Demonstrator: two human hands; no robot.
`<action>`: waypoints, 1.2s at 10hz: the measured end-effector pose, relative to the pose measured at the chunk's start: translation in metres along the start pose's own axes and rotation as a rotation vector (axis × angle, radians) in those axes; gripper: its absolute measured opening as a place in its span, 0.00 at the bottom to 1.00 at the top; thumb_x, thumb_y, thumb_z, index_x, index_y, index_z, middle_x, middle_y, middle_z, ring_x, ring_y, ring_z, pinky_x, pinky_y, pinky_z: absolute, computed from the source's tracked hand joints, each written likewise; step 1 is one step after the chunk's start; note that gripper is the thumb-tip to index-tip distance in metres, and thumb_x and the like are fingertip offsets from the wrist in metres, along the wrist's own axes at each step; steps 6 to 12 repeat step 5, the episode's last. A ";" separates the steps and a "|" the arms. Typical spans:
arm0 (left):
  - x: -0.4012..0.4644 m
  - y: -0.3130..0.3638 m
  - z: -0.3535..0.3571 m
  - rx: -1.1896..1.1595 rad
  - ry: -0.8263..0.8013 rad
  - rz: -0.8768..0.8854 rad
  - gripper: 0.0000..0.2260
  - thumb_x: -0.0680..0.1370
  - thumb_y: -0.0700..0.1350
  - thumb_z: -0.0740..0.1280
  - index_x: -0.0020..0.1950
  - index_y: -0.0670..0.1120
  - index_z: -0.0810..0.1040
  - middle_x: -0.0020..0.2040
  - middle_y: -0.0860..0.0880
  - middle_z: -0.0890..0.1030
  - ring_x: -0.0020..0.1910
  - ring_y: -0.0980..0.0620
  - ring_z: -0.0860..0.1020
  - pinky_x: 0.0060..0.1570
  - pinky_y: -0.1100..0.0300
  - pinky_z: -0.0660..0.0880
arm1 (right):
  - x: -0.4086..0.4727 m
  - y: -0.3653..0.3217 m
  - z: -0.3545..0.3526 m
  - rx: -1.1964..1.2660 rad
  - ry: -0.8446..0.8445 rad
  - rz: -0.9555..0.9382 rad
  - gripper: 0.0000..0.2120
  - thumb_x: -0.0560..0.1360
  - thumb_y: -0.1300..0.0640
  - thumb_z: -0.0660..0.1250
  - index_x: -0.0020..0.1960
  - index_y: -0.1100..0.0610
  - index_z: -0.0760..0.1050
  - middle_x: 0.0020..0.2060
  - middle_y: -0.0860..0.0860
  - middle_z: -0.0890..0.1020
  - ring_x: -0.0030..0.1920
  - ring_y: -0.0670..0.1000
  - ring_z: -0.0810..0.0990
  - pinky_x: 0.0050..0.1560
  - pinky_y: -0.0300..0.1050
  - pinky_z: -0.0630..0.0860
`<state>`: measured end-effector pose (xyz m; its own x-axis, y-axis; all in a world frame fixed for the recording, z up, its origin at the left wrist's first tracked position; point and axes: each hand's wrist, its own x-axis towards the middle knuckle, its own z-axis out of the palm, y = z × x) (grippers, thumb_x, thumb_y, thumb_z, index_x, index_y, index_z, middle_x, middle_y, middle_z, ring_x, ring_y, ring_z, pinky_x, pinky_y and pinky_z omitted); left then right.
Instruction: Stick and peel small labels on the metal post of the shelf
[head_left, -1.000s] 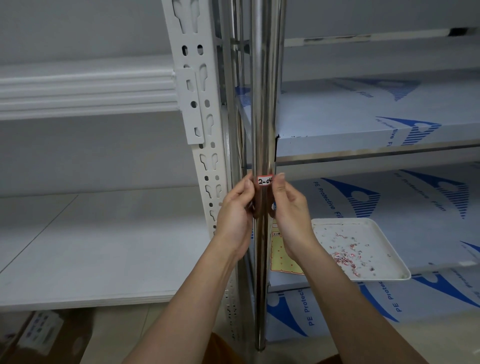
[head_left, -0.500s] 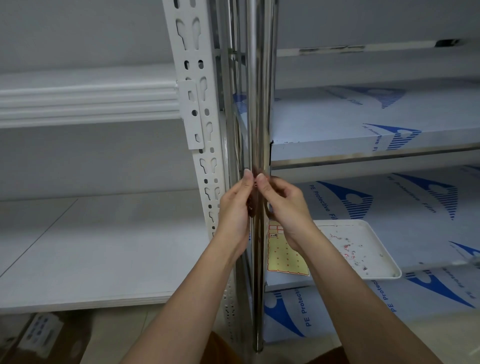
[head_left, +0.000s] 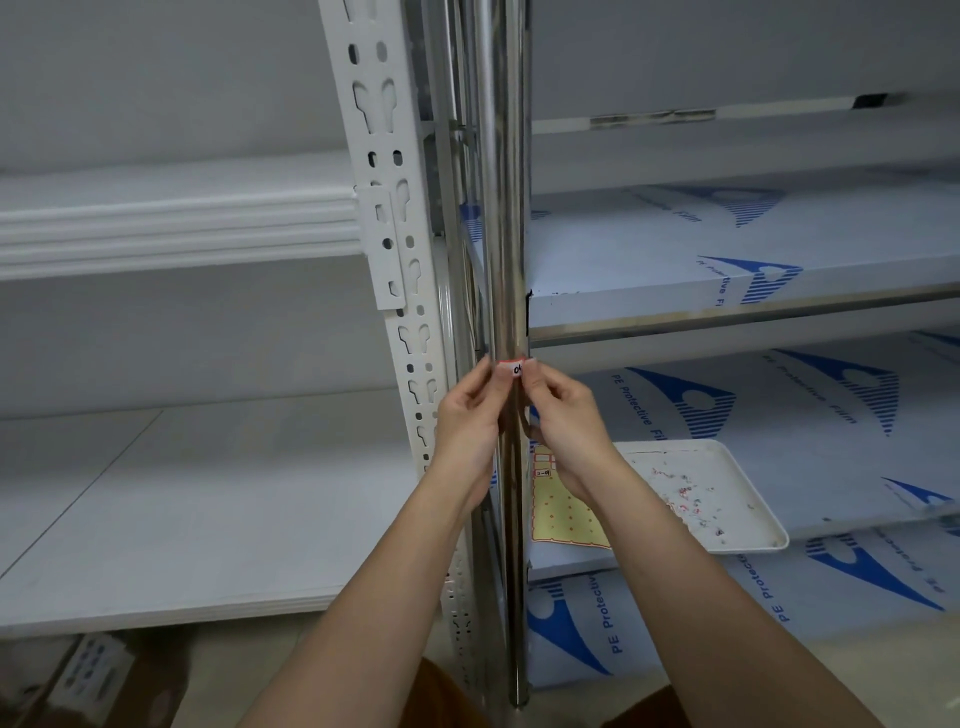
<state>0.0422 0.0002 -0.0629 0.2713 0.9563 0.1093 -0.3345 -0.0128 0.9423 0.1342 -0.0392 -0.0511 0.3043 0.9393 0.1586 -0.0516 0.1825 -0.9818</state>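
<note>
standing at the shelving, a person has both hands raised to the shiny metal post (head_left: 503, 234) that runs upright through the middle of the view. a small label (head_left: 510, 368), white with a red edge and dark handwritten marks, sits on the front of the post at fingertip height. the left hand (head_left: 467, 415) is at the post's left side, its curled fingers reaching the label's left edge; the right hand (head_left: 563, 415) is at the right side, thumb and forefinger pinching the label's right edge. whether the label is fully stuck down or partly lifted, i cannot tell.

just left of the post stands a white slotted upright (head_left: 392, 218) of another rack, with pale shelf boards (head_left: 171, 228) behind it. to the right, shelves covered in blue-printed protective film (head_left: 727, 249) stretch away. on the lower one lies a yellow label sheet (head_left: 563, 512), partly hidden behind the right wrist, and just beside it a white tray (head_left: 748, 462) scattered with small red and white scraps (head_left: 685, 499).
</note>
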 end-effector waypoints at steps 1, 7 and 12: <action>0.002 0.004 -0.005 0.003 -0.021 -0.040 0.20 0.79 0.43 0.63 0.70 0.39 0.69 0.63 0.38 0.78 0.58 0.48 0.78 0.64 0.54 0.72 | 0.001 0.004 -0.001 0.062 0.048 0.056 0.12 0.82 0.58 0.57 0.53 0.49 0.80 0.48 0.50 0.84 0.52 0.45 0.82 0.54 0.47 0.79; -0.039 0.048 -0.019 0.149 0.119 0.155 0.19 0.79 0.30 0.52 0.48 0.44 0.81 0.54 0.45 0.83 0.58 0.47 0.79 0.57 0.54 0.77 | -0.031 -0.013 -0.030 -0.122 0.262 -0.033 0.11 0.79 0.62 0.61 0.49 0.49 0.79 0.47 0.49 0.85 0.45 0.43 0.84 0.52 0.41 0.79; -0.039 0.048 -0.019 0.149 0.119 0.155 0.19 0.79 0.30 0.52 0.48 0.44 0.81 0.54 0.45 0.83 0.58 0.47 0.79 0.57 0.54 0.77 | -0.031 -0.013 -0.030 -0.122 0.262 -0.033 0.11 0.79 0.62 0.61 0.49 0.49 0.79 0.47 0.49 0.85 0.45 0.43 0.84 0.52 0.41 0.79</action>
